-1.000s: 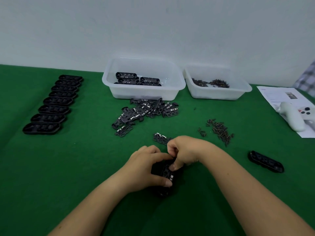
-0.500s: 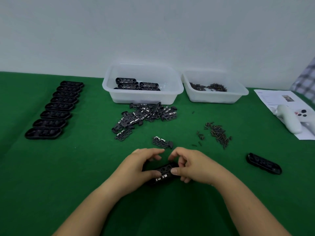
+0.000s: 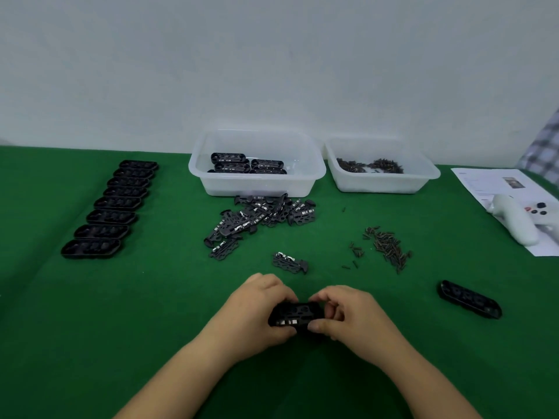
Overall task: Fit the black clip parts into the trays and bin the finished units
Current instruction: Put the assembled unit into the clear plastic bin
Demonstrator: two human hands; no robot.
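Tray [image 3: 295,316] in work: one black unit, held between your two hands at 6 o'clock on the green desk [image 3: 90,328], long axis now lying 9-to-3. A second ago it stood end-on between your hands, with your right fingers working down onto it from above; since then you have turned it level and moved a grip to each end. Judgement: the clip part is seated or nearly so, and the unit is close to ready for the bin.

Left hand [image 3: 257,316]: fingers curled round the 9 o'clock end of the tray, thumb on the near edge.
Right hand [image 3: 348,316]: fingers and thumb pinching the 3 o'clock end. The tray's middle, with its row of small pale contacts, shows between the two grips.

Stock, by position:
- Loose clip part [image 3: 289,262], at 12 o'clock, just beyond your hands.
- Heap of clip parts [image 3: 260,219], further out at 12 o'clock, against the bin.
- Bin of finished units [image 3: 257,189], white, at 12 o'clock; several black units inside.
- Second white bin [image 3: 382,182], at 1 o'clock, holding small dark screws.
- Loose screws [image 3: 385,244], at 1 o'clock on the desk.
- Row of empty trays [image 3: 112,207], at 10 o'clock.
- Single tray [image 3: 470,299], at 3 o'clock, well apart from your right hand.
- White controller [image 3: 520,219] on a printed sheet [image 3: 490,179], at 2 o'clock.
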